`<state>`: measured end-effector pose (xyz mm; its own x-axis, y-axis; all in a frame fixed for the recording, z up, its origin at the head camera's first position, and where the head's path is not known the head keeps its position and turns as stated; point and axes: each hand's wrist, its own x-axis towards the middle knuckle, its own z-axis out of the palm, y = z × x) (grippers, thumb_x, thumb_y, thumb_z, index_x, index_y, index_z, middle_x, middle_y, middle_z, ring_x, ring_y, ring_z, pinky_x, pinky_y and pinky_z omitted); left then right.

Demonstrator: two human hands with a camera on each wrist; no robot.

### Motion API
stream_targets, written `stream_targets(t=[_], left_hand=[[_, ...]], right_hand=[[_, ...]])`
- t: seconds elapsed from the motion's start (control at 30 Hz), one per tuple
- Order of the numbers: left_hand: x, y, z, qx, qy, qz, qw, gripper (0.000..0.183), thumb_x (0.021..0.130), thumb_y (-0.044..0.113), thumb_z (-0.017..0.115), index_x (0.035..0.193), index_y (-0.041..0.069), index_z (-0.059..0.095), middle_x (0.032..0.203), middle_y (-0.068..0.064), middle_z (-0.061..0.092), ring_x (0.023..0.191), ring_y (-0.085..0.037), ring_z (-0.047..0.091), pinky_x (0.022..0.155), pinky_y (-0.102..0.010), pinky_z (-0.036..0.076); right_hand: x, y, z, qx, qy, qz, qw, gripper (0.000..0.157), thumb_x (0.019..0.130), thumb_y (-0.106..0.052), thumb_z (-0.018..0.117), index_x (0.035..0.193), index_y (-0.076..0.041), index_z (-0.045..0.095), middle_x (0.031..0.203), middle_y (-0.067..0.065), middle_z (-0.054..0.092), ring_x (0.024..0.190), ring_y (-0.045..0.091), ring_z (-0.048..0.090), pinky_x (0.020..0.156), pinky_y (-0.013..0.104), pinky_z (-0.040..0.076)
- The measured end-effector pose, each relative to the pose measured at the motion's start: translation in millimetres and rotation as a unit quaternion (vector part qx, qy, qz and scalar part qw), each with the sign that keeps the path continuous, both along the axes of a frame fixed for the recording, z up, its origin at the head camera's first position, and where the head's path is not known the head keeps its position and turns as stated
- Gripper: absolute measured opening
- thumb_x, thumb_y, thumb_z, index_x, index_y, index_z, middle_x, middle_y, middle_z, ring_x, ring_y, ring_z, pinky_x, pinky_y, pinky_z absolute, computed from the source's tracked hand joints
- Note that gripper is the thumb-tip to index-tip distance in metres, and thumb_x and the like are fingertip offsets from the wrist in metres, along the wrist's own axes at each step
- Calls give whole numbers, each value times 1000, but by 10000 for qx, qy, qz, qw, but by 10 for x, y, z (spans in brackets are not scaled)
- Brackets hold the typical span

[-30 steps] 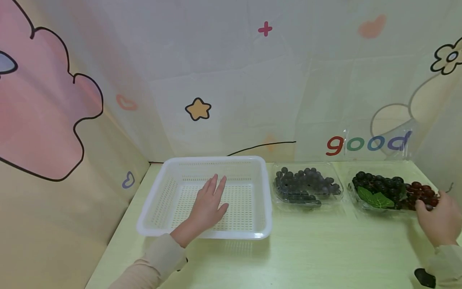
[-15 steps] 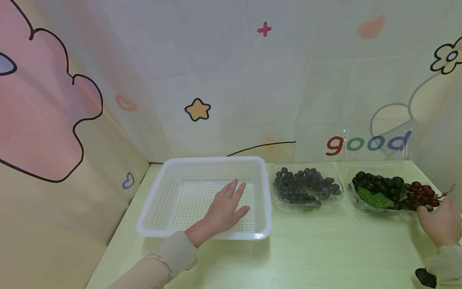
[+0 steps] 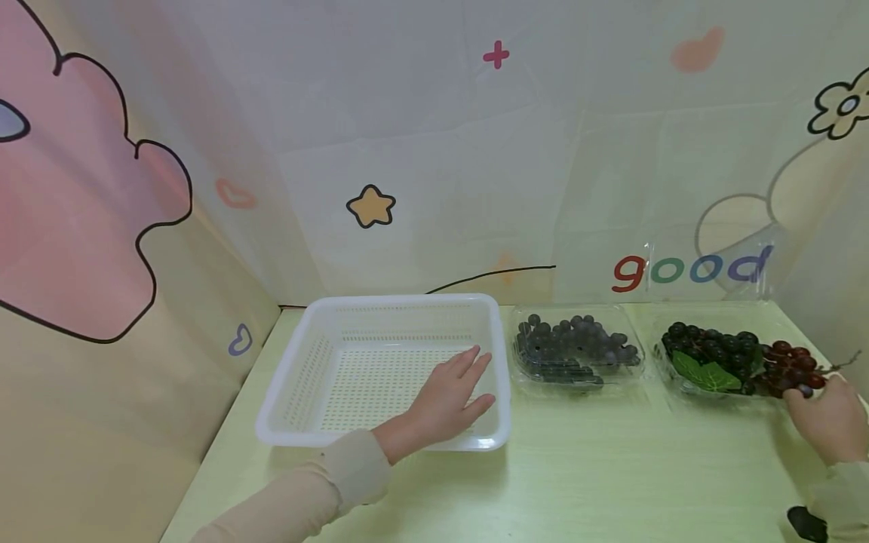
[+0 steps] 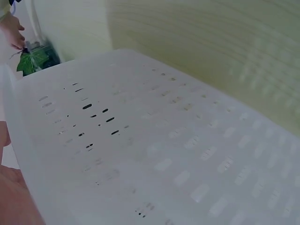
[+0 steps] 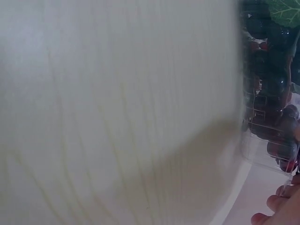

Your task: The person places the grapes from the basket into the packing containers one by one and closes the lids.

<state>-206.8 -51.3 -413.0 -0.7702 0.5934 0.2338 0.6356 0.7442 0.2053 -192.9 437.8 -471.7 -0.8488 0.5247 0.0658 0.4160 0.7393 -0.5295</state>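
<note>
My left hand [image 3: 444, 396] hovers with spread, straight fingers over the right part of a white slotted plastic basket [image 3: 281, 392]. The left wrist view has that hand [image 4: 16, 197] beside the basket wall [image 4: 140, 140]. At the far right, my right hand [image 3: 827, 418] has curled fingers at the stem end of a bunch of red grapes [image 3: 790, 366], and seems to grip it. These grapes lie at the right end of a clear plastic box [image 3: 689, 388] with dark grapes [image 3: 723, 347] and a green leaf [image 3: 706, 373]. In the right wrist view, curled fingers [image 5: 276, 202] show beside the box corner.
A second clear box [image 3: 529, 377] of dark grapes [image 3: 577, 343] stands between the basket and the right-hand box. All of them are on a pale green table [image 3: 577, 467]. Behind rises a printed cloth backdrop [image 3: 434, 136] with cartoon shapes.
My left hand has moved right over the basket. My right hand has dropped slightly at the red grapes, and their stem now sticks out above it. Basket and boxes have stayed put.
</note>
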Motion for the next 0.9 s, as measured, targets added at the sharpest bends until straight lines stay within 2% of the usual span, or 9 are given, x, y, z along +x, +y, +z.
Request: stream_targets(t=[0.3, 0.53, 0.6, 0.63, 0.8, 0.87, 0.9], left_hand=[[-5, 158, 30, -39, 38, -221, 9997, 56, 90, 34, 45, 137, 7, 31, 142, -11, 31, 130, -24, 30, 101, -43, 30], [-2, 309, 34, -5, 54, -333, 9994, 57, 92, 36, 43, 138, 7, 29, 143, -10, 29, 131, -23, 29, 101, -42, 31], [7, 357, 32, 38, 33, -312, 9995, 57, 92, 37, 42, 138, 7, 28, 143, -9, 29, 131, -23, 29, 101, -41, 31], [15, 382, 35, 76, -36, -297, 9995, 57, 92, 37, 42, 139, 8, 27, 143, -9, 28, 131, -22, 28, 102, -41, 30], [85, 504, 50, 256, -388, -310, 9984, 58, 92, 38, 40, 140, 11, 23, 145, -7, 24, 133, -21, 25, 103, -42, 28], [110, 554, 43, 295, -495, -346, 9977, 58, 92, 39, 39, 141, 12, 22, 146, -6, 23, 133, -21, 24, 103, -41, 28], [122, 577, 38, 310, -538, -368, 9974, 58, 93, 39, 39, 141, 12, 22, 146, -6, 22, 133, -21, 24, 103, -41, 28]], right_hand=[[2, 62, 11, 162, 92, 257, 9995, 51, 80, -18, 43, 102, 26, 32, 95, 42, 37, 86, 55, 42, 67, 53, 38], [-34, 138, -54, -39, -371, 102, 9993, 62, 83, -20, 45, 115, 28, 23, 110, 46, 30, 98, 57, 36, 77, 56, 37], [-59, 174, -89, -20, -446, 83, 9990, 63, 84, -21, 44, 117, 28, 22, 111, 46, 30, 98, 56, 36, 71, 54, 39], [-70, 192, -107, 1, -491, 84, 9988, 64, 84, -21, 45, 117, 29, 22, 111, 46, 30, 97, 56, 37, 67, 51, 41], [-81, 197, -97, 96, -753, 60, 9971, 65, 84, -22, 45, 118, 29, 22, 111, 46, 30, 99, 56, 37, 69, 50, 42], [-58, 166, -50, 90, -885, 87, 9960, 67, 85, -22, 44, 121, 28, 20, 114, 47, 28, 102, 56, 35, 80, 55, 38], [-46, 153, -34, 125, -896, 121, 9958, 67, 85, -22, 44, 121, 29, 20, 113, 47, 28, 101, 57, 35, 80, 55, 38]])
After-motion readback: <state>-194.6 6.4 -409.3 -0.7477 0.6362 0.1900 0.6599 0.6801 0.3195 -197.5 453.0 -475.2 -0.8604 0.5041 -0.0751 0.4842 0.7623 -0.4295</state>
